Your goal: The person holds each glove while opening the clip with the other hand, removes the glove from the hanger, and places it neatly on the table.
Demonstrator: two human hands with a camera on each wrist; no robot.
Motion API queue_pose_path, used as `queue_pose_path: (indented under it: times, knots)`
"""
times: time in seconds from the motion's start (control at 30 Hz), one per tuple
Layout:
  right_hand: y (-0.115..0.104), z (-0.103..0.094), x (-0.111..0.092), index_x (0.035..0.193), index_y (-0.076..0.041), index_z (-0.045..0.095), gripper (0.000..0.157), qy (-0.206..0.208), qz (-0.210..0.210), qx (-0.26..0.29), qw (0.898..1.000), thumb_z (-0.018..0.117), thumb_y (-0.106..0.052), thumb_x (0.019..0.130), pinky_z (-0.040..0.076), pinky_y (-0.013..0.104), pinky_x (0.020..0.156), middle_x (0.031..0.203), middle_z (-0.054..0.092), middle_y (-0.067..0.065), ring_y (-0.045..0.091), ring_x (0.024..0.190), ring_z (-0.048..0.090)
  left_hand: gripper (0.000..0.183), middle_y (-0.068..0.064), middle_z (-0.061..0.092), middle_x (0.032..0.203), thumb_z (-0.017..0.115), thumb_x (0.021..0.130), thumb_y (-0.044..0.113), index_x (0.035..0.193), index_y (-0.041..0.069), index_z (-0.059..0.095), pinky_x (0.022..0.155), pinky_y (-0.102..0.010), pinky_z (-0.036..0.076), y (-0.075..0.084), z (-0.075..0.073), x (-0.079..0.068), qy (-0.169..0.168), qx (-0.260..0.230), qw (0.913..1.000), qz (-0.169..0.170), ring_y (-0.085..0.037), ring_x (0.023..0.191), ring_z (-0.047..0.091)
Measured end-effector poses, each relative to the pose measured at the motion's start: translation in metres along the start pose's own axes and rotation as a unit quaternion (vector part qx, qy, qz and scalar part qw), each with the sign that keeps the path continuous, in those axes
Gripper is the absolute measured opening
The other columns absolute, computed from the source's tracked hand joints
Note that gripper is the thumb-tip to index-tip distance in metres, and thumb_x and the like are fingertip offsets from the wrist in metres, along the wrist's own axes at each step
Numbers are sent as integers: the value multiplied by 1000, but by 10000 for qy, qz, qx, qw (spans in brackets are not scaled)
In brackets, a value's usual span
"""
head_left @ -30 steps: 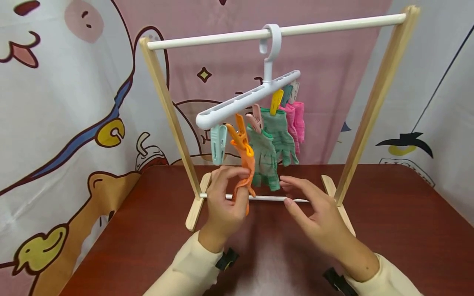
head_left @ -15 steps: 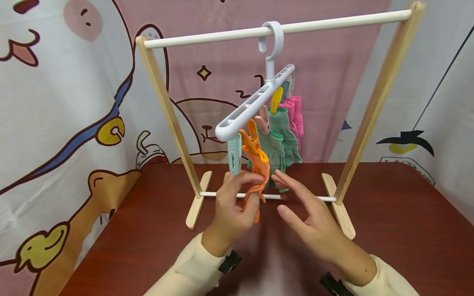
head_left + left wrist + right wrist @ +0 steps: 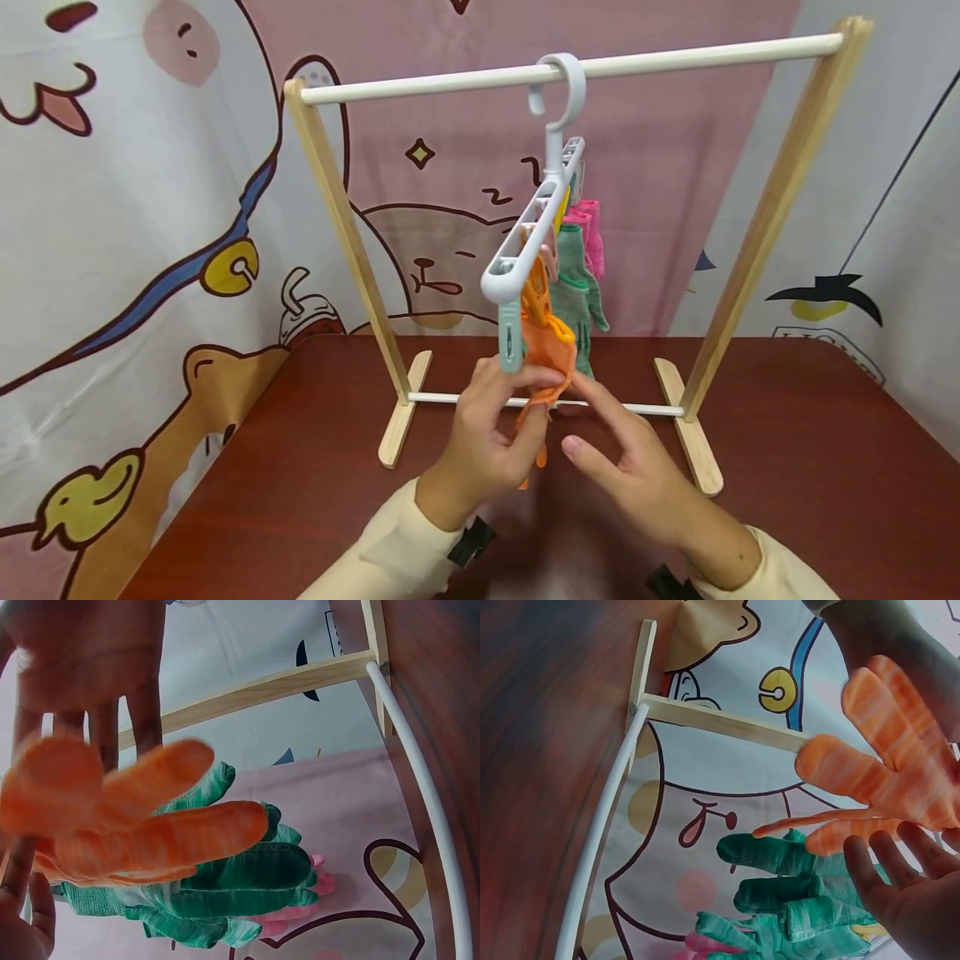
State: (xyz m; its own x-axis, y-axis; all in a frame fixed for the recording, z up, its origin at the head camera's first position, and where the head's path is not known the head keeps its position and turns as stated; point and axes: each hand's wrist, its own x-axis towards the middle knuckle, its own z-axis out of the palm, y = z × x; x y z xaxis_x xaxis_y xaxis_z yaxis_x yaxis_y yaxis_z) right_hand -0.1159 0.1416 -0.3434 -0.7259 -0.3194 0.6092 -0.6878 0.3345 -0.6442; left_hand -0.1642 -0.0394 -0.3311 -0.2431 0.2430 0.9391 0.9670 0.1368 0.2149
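An orange glove [image 3: 552,346] hangs from an orange clothespin [image 3: 535,292] on a white hanger [image 3: 527,242]. My left hand [image 3: 491,437] pinches this glove between thumb and fingers below the clothespin. My right hand [image 3: 637,462] has its fingers extended, with fingertips at the glove's right side; the thumb stands apart from it. In the right wrist view, the glove's fingers [image 3: 907,750] spread above my right hand [image 3: 911,892]. Beside the glove, an empty pale teal clothespin [image 3: 510,337] hangs at the hanger's near end. Green gloves [image 3: 579,312] hang behind, partly hidden.
Pink gloves [image 3: 592,237] hang at the hanger's far end. The hanger hooks over the white top rod [image 3: 675,60] of a wooden rack [image 3: 776,217]. The rack stands on a dark red-brown table [image 3: 262,500], with a printed cloth [image 3: 450,250] behind it.
The hanger has swung round, its near end moving right and toward me. My left hand has moved right with the orange glove, and my right fingertips now meet it.
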Motion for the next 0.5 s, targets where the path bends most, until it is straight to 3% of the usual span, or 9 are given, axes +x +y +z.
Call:
queue_pose_path:
  times: [0.1, 0.2, 0.33, 0.4, 0.47, 0.5]
  knots:
    - [-1, 1, 0, 153, -13, 38, 69, 27, -169, 396, 9991, 58, 8, 91, 37, 14, 107, 148, 52, 1, 5, 130, 52, 29, -7, 66, 99, 56, 88, 8, 114, 4, 65, 85, -32, 46, 0, 0, -1, -176, -45, 9998, 93, -17, 92, 61]
    - [-2, 2, 1, 151, -10, 41, 65, 39, -106, 706, 9974, 56, 11, 91, 41, 16, 105, 145, 54, 0, 8, 129, 53, 28, -8, 67, 104, 49, 98, 19, 116, 4, 65, 90, -33, 47, -1, -1, -1, -337, -100, 9992, 184, -19, 96, 60]
    - [-3, 1, 1, 148, -11, 46, 60, 82, 197, 789, 9967, 57, 11, 93, 53, 18, 77, 119, 64, -3, 8, 94, 65, 39, -10, 67, 109, 36, 107, 27, 116, 3, 65, 96, -34, 49, -1, -2, -1, -471, -232, 9984, 199, -22, 103, 60]
    - [-4, 2, 1, 145, -11, 49, 58, 200, 221, 713, 9970, 58, 10, 92, 52, 20, 65, 110, 64, -4, 7, 77, 62, 40, -11, 67, 109, 34, 107, 26, 116, 3, 65, 97, -34, 49, -1, -2, -2, -508, -312, 9980, 198, -22, 105, 61]
    - [-4, 4, 1, 141, -8, 53, 54, 401, 97, 627, 9972, 60, 11, 91, 52, 21, 61, 106, 65, -3, 7, 73, 61, 40, -11, 67, 108, 33, 108, 26, 115, 2, 65, 98, -33, 50, -1, -2, -2, -528, -385, 9977, 202, -22, 105, 61]
    - [-4, 5, 2, 140, -7, 54, 54, 525, 40, 603, 9968, 61, 11, 90, 53, 19, 66, 110, 66, -2, 7, 79, 63, 40, -11, 67, 108, 33, 108, 26, 115, 2, 65, 98, -34, 50, -1, -1, -2, -538, -424, 9975, 200, -22, 105, 61]
